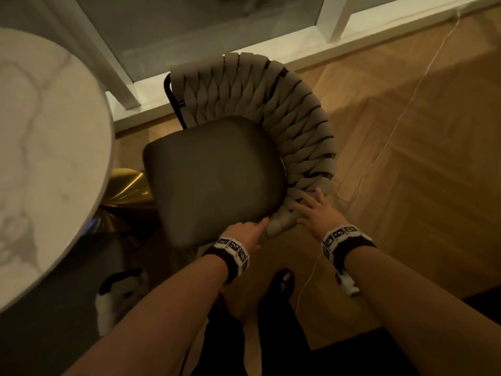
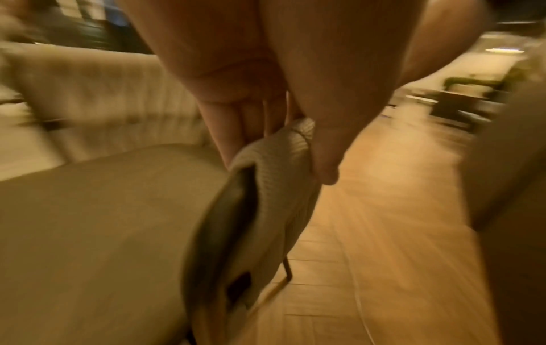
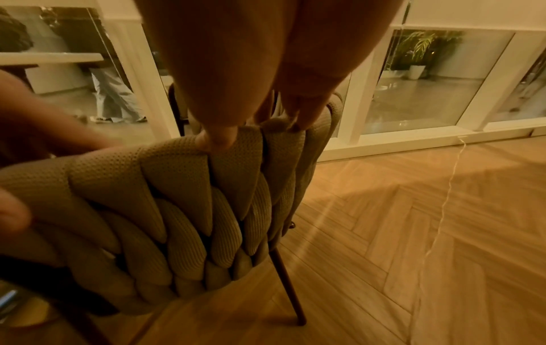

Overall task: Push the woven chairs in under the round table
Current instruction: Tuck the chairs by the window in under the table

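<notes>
A woven chair [image 1: 301, 126] with a dark seat cushion [image 1: 214, 175] stands beside the round marble table [image 1: 54, 158], its seat front turned toward the table. My left hand [image 1: 259, 225] grips the near end of the woven backrest [image 2: 274, 149], fingers [image 2: 233, 130] on the seat side and thumb on the outer side. My right hand [image 1: 311, 206] lies flat on the backrest rim just to the right, fingers spread. In the right wrist view its fingertips [image 3: 220, 140] press on top of the woven bands [image 3: 177, 198].
The table's gold base [image 1: 130, 185] sits next to the seat's left edge. A white window frame [image 1: 189, 85] runs behind the chair. A thin white cord [image 1: 406, 109] trails over the herringbone floor [image 1: 406, 185] on the right. My shoe [image 1: 283, 280] is below the chair.
</notes>
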{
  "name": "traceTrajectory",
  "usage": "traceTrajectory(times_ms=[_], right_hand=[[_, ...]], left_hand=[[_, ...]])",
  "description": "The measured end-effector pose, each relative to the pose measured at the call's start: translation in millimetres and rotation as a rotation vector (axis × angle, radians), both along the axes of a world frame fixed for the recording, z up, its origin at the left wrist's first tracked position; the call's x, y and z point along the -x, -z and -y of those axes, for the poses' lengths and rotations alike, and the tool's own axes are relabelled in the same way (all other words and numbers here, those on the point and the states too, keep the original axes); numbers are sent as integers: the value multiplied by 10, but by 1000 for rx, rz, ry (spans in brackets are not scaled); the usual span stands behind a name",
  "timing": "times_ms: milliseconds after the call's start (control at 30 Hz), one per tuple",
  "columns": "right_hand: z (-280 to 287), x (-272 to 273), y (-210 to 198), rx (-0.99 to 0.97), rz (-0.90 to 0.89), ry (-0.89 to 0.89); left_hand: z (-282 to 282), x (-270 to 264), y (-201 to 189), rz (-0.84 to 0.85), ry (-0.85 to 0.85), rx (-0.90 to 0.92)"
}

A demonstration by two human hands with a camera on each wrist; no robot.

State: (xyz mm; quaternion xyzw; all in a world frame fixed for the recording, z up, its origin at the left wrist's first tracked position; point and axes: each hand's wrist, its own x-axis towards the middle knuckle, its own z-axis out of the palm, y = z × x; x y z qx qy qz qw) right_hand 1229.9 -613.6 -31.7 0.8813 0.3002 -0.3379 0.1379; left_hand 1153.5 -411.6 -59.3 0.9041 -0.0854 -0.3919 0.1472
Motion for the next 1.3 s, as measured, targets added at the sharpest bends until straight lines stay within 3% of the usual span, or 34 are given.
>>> traceTrajectory(times_ms=[100,267,433,567,733,933,1300], right_hand=[[-290,-39,-101,-78,-40,37],[-575,-75,-6,-316,-99,318],[-623,-313,-80,-476,21,549],[-587,-830,-76,-480,176,708],[-600,-1318,180,-388,87,986],[-646,-1505,289,-271,70,894],[-1092,-1937,338,-497,0,703]], left_hand=[[-344,52,-22,5,-212,-3],[-810,210,-66,51,-500,76],[-1011,322,-71,76,-530,103],[-940,298,-16,59,-505,95],[-684,131,74,-13,-451,52],[-601,-17,93,-9,-510,14],[-1074,-296,65,68,-667,-104]])
